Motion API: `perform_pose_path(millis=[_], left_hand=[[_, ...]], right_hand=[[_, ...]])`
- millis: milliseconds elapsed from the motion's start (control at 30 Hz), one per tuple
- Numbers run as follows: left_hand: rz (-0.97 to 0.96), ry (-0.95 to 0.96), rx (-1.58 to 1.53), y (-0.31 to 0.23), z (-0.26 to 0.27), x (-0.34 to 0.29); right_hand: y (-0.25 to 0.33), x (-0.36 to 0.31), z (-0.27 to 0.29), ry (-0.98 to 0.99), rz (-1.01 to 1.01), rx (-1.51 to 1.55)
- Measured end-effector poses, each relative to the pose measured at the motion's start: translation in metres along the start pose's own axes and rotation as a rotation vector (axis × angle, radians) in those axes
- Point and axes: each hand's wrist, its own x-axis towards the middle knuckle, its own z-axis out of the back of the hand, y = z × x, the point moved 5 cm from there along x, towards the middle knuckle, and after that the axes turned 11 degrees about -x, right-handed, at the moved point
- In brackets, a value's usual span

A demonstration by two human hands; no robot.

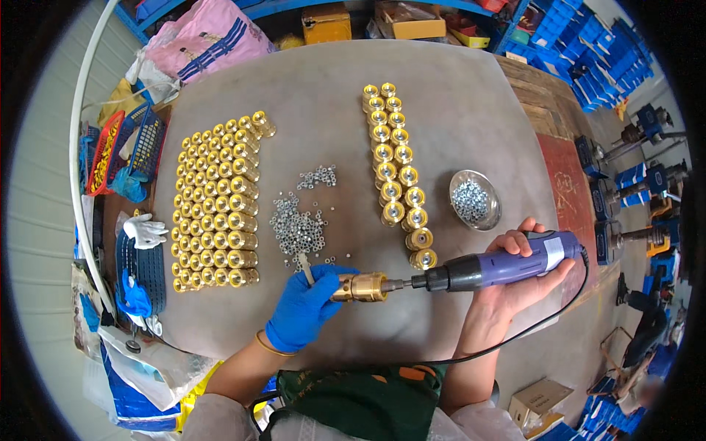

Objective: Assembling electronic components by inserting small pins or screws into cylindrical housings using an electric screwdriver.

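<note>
1. Head view: the brass ribbed cylindrical fitting point(359, 287) sits at three o'clock of the blue-gloved left hand point(305, 309), gripped in its fingers.
2. A strip of grey tabletop point(351, 209) runs toward twelve, between loose silver nuts point(298, 224) and double-row brass fittings point(390, 192).
3. The bare right hand point(531, 285), palm upturned, grasps a purple-black electric screwdriver point(504, 269), bit toward nine.
</note>
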Motion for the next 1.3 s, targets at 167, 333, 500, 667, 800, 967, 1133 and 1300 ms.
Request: perform_pose_path(millis=[167, 333, 500, 667, 800, 967, 1133, 1300], left_hand=[[0.019, -0.039, -0.107, 0.0, -0.007, -0.004], [-0.011, -0.085, -0.145, 0.003, -0.01, -0.006], [-0.025, -0.065, -0.175, 0.003, -0.009, -0.005], [-0.056, -0.068, -0.217, 0.0, -0.013, -0.006], [-0.158, -0.093, -0.072, 0.003, -0.011, -0.008], [-0.332, -0.121, 0.0, -0.001, -0.014, -0.006], [-0.404, -0.116, 0.178, -0.026, -0.018, 0.023], [-0.521, 0.027, 0.48, -0.022, -0.045, 0.061]], right_hand=[[0.006, -0.002, 0.001, 0.007, 0.009, -0.013], [0.01, -0.003, 0.0, 0.006, 0.028, -0.053], [0.009, -0.003, 0.002, -0.002, 0.032, -0.062], [0.009, -0.004, 0.005, -0.049, 0.044, -0.026], [0.005, 0.001, 0.013, -0.007, 0.005, -0.026], [0.004, 0.003, 0.022, 0.085, 0.005, -0.016], [0.038, 0.011, 0.033, 0.049, 0.127, -0.007], [0.058, 0.006, 0.028, 0.027, 0.196, -0.026]])
